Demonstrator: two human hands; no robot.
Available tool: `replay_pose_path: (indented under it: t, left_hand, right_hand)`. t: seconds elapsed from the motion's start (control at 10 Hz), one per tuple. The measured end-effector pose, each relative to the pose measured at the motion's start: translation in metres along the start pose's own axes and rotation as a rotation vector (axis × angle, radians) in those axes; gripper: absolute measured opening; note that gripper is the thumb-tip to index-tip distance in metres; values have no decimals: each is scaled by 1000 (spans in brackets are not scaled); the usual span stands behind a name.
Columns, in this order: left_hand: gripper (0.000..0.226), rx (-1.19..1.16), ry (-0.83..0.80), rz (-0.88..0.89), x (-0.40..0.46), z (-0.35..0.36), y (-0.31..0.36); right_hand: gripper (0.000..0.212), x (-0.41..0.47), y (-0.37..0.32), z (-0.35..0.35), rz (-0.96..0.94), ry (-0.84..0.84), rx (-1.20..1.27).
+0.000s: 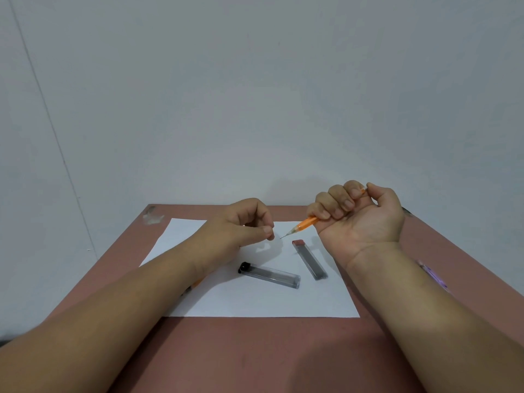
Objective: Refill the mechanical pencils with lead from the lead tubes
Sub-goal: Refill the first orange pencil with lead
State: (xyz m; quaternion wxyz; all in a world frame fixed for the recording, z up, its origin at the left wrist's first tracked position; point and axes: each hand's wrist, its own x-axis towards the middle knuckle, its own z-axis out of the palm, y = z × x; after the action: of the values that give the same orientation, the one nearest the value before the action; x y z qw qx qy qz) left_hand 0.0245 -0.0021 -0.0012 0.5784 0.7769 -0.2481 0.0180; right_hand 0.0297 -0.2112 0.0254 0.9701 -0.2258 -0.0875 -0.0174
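Two lead tubes (283,272) lie between the hands (right (360,217) grips orange pencil (304,224), left (243,225) pinched, contents unclear).

- Your pencil (304,224) is orange with a clear tip.
- One tube (269,275) is smoky clear with a black cap.
- The other tube (309,259) is grey with a reddish-brown cap.
- Your paper (255,302) is plain white.
- Your table (255,353) is dull reddish brown.
- The wall (255,95) is pale grey.
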Motion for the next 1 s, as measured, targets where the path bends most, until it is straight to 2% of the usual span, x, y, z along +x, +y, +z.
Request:
replay_pose_path:
  t: [0.1, 0.3, 0.6, 1.0]
  left_hand:
    - [13, 35, 8, -2, 1, 0, -2]
    - [33, 105, 26, 39, 3, 1, -2]
    - [52, 180, 11, 37, 4, 3, 0]
    - [48, 188, 50, 58, 5, 3, -1]
  right_hand:
    - [21, 0, 0, -1, 0, 7, 1]
    - [21, 1, 0, -1, -2, 25, -4]
    - [21, 1, 0, -1, 5, 31, -3]
    - [21, -2, 2, 1, 21, 13, 16]
